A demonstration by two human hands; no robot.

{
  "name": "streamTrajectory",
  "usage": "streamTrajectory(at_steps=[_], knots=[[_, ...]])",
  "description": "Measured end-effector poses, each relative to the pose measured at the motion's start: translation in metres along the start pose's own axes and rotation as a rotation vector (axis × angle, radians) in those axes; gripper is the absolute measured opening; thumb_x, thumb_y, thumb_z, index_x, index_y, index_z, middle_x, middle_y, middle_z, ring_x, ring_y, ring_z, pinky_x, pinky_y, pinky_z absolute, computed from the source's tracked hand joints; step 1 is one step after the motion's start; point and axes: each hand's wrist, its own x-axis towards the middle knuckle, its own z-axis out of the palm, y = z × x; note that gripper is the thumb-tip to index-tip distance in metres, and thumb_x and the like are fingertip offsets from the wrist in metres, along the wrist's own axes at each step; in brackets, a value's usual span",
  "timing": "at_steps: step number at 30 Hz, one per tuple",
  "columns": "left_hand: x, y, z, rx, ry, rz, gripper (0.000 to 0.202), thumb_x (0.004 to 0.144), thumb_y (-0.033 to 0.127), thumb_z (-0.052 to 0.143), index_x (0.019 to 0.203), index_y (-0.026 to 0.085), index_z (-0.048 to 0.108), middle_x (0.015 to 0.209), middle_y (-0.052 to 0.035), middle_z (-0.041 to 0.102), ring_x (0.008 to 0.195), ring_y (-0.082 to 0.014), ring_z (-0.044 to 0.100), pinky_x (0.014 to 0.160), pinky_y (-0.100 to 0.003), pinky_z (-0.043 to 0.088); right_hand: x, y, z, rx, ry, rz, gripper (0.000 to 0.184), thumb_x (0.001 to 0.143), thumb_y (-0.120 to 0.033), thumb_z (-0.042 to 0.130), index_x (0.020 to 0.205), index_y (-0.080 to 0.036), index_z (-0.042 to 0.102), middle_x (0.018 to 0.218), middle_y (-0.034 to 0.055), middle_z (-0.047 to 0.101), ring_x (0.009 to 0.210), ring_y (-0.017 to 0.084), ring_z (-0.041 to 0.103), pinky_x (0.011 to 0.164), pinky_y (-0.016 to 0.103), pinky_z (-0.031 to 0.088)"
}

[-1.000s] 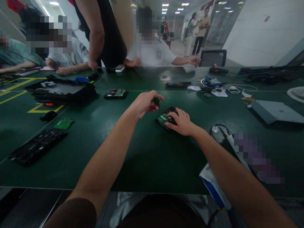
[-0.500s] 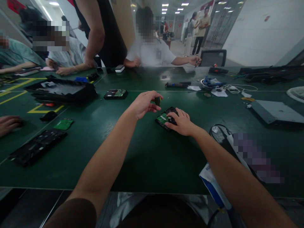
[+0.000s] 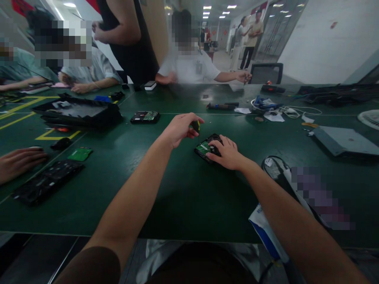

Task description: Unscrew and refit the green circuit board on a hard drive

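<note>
The flat black box with a green board point(image 3: 204, 148) lies on the tabletop point(image 3: 177, 201), just right of the middle. The right hand point(image 3: 225, 153) is part open and bent over the right end of the box, with its thumb at the near edge and its fingers over the top, so it has hold of it. The left hand point(image 3: 185, 128) has its fingers closed round a small dark tool with some yellow point(image 3: 196, 125), above the left part of the box. I cannot tell if the tool's tip touches it.

The box looks hard and stiff, and maybe a bit heavy for how small it is. The green side could break easily, so the black edges look best to hold. They may be slippery.

A box much like it point(image 3: 145, 116) lies far and left, well apart. Near the left side are a loose green board point(image 3: 79, 154), a long black part point(image 3: 49, 181) and another person's hand point(image 3: 23, 161). A grey metal box point(image 3: 348, 138) sits far right. Nothing but the two hands gets in the way close by
</note>
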Motion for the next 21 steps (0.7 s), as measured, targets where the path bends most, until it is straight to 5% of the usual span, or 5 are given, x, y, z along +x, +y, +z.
streamTrajectory(at_steps=[21], knots=[[0.0041,-0.0032,0.0000,-0.096,-0.036,-0.060,0.023,0.081,0.034,0.064,0.097,0.018,0.062,0.098,-0.0123,0.076,0.059,-0.0163,0.068,0.052,-0.027,0.051,-0.0029,-0.0030,-0.0036,0.018,-0.017,0.009,0.066,0.096,-0.077,0.042,0.149,-0.039,0.048,0.174,0.0098,0.023,0.160,0.044,0.018,0.125,0.067,0.017]])
